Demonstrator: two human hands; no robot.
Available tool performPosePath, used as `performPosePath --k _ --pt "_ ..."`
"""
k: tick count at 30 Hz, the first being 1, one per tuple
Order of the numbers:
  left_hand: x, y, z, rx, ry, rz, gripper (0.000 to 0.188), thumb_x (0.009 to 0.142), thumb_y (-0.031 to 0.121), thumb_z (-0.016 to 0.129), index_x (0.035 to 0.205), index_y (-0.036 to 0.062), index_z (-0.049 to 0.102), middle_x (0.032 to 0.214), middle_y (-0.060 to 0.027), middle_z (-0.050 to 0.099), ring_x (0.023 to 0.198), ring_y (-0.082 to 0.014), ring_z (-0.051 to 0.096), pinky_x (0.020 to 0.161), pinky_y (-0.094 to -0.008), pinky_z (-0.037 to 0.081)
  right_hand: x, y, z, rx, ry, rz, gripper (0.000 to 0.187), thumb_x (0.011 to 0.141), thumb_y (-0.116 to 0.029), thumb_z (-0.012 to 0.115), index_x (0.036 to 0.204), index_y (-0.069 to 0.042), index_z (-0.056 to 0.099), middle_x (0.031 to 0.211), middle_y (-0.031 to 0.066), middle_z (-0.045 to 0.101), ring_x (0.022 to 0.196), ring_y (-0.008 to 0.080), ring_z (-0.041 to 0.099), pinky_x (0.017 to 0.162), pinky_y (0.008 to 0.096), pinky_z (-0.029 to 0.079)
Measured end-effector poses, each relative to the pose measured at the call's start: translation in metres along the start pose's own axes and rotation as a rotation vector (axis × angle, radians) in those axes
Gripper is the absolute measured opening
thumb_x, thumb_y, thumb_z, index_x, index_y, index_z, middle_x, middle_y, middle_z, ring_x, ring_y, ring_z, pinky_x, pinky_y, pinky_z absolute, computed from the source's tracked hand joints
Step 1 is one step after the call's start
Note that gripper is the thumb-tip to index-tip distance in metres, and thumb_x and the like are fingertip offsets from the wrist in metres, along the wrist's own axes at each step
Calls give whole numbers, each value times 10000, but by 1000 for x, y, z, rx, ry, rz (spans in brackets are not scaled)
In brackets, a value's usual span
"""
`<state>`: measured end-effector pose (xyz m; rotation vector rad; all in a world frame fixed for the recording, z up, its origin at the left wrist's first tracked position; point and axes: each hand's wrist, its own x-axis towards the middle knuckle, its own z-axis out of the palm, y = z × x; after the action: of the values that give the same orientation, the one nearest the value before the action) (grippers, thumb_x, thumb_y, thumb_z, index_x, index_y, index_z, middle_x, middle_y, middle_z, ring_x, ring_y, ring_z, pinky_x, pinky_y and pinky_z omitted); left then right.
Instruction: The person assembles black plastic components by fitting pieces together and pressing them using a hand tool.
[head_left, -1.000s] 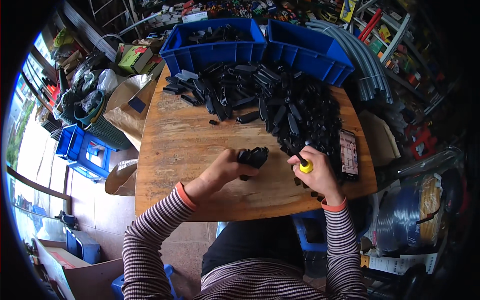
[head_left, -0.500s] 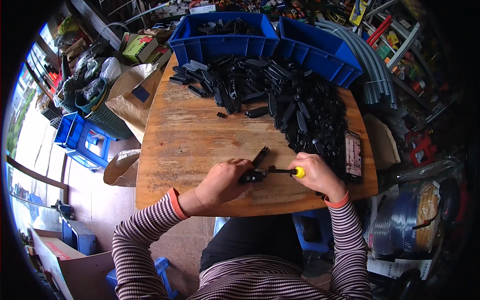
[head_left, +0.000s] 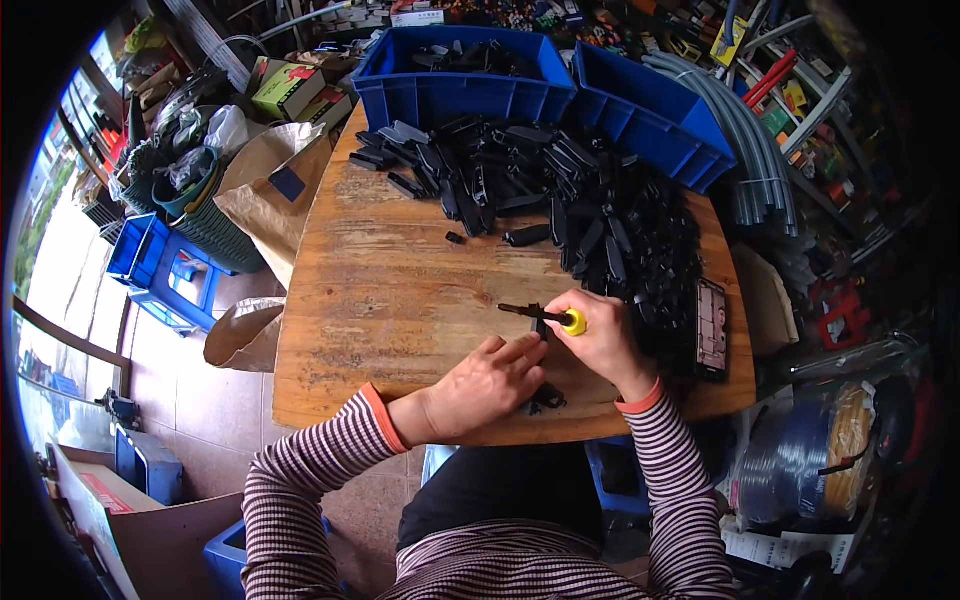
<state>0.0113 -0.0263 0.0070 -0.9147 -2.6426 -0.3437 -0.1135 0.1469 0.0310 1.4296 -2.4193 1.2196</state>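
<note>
1. Yellow-handled tool (head_left: 540,312): held over the table (head_left: 400,280), right hand (head_left: 600,336) fingers closed around its handle.
2. Handling, in my judgement: light, stiff, safest gripped by the handle.
3. Long axis roughly crosswise; dark tip points to the person's left.
4. Left hand (head_left: 488,388): beside a black piece (head_left: 547,400); from here I cannot tell whether its fingers grip.
</note>
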Motion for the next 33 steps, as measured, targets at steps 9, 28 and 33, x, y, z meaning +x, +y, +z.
performPosePath --k 9,28,33 --pt "-2 1 -4 12 -33 -15 336 816 182 572 1102 7 584 1320 -176 554 1285 -289 485 929 -384 440 -2 2 13 -142 66 -76 180 702 21 703 842 -40 607 768 97 646 718 291 653 594 357 511" --pt "5 -8 -3 -24 0 43 292 824 156 551 1072 5 579 1290 -139 581 1268 -267 481 945 -379 394 37 -11 11 619 249 150 87 915 -80 622 909 -40 545 762 80 637 651 96 591 602 255 501" --pt "24 -31 -14 -113 -30 154 296 821 152 566 1084 16 583 1240 -125 598 1259 -260 492 947 -388 407 8 -34 -53 553 593 175 68 911 -66 609 888 -34 553 722 74 623 597 86 557 568 231 473"
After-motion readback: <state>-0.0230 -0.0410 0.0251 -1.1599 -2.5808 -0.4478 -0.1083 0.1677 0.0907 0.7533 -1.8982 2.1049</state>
